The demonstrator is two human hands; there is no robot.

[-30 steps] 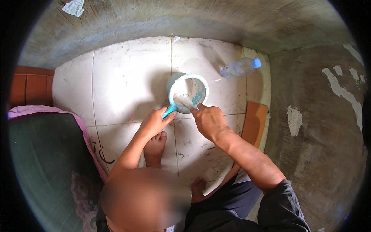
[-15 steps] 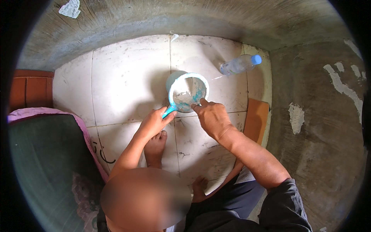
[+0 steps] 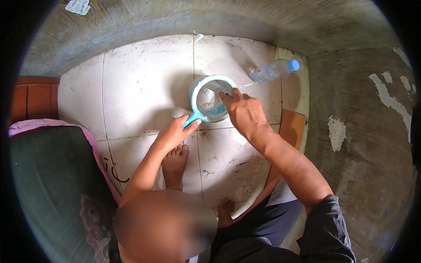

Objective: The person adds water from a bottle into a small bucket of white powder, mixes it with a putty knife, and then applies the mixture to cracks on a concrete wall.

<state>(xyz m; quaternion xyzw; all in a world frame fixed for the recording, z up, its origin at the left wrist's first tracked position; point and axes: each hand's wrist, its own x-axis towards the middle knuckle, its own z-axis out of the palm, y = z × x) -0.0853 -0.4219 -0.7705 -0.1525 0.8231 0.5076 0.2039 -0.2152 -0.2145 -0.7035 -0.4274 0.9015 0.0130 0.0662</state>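
One left hand (image 3: 173, 131) and one right hand (image 3: 247, 112) are in view, two in all, along with two bare feet (image 3: 175, 165). There is one turquoise dipper (image 3: 213, 78) with one handle (image 3: 192, 119), one clear bottle (image 3: 270, 72) with one blue cap (image 3: 293, 65), one orange-brown board (image 3: 291, 129), one dark green cushion (image 3: 50, 184) and one small white scrap (image 3: 199, 37). Two grey walls (image 3: 175, 22) show; the far one bears one pale patch (image 3: 78, 6), the right one at least four (the view's dark rim makes that tally uncertain).
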